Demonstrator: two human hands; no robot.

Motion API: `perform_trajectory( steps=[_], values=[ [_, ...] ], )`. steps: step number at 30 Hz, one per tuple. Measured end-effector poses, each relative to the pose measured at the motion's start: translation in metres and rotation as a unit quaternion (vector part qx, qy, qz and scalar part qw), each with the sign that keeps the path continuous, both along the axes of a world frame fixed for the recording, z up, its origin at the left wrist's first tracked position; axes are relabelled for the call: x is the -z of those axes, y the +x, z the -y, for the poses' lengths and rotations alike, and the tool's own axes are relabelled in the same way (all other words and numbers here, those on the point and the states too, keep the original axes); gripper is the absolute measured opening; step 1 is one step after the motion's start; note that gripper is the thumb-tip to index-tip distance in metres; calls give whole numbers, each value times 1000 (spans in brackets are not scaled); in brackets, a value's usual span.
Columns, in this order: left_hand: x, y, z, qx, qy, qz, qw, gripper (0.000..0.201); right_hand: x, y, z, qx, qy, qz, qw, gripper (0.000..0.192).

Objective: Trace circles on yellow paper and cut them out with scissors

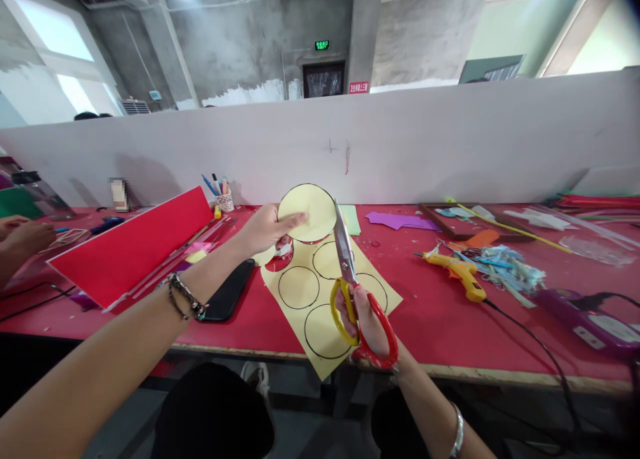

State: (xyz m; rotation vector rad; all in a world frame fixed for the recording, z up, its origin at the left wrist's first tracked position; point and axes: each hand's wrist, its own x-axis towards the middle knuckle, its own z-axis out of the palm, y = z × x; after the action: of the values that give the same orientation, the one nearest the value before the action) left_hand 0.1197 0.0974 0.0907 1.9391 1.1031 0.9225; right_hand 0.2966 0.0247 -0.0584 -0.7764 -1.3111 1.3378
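My left hand (pixel 264 227) pinches a pale yellow paper circle (pixel 310 211) with a black outline, holding it up above the table. My right hand (pixel 367 320) grips scissors (pixel 350 282) with one yellow and one red handle loop. Their blades point up and away, right beside the circle's right edge. Beneath both hands a pale yellow sheet (pixel 325 292) lies on the red table (pixel 440 325). It carries several drawn black circles and has cut-out gaps at its far left corner.
A black phone (pixel 229 291) lies left of the sheet, beside a red board (pixel 133 249). A pen cup (pixel 224 199) stands at the white partition. A yellow glue gun (pixel 457 271), paper scraps, a wooden frame (pixel 467 220) and a purple tool (pixel 585 315) lie right. Another person's hands (pixel 20 235) are far left.
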Motion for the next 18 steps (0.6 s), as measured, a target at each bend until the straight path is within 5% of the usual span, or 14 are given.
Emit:
perform_trajectory(
  steps=[11, 18],
  values=[
    [3, -3, -6, -27, -9, 16, 999, 27, -3, -1, 2, 7, 2, -7, 1000, 48],
    [14, 4, -12, -82, 16, 145, 986, 35, 0, -1, 2, -3, -9, 3, 1000, 49]
  ],
)
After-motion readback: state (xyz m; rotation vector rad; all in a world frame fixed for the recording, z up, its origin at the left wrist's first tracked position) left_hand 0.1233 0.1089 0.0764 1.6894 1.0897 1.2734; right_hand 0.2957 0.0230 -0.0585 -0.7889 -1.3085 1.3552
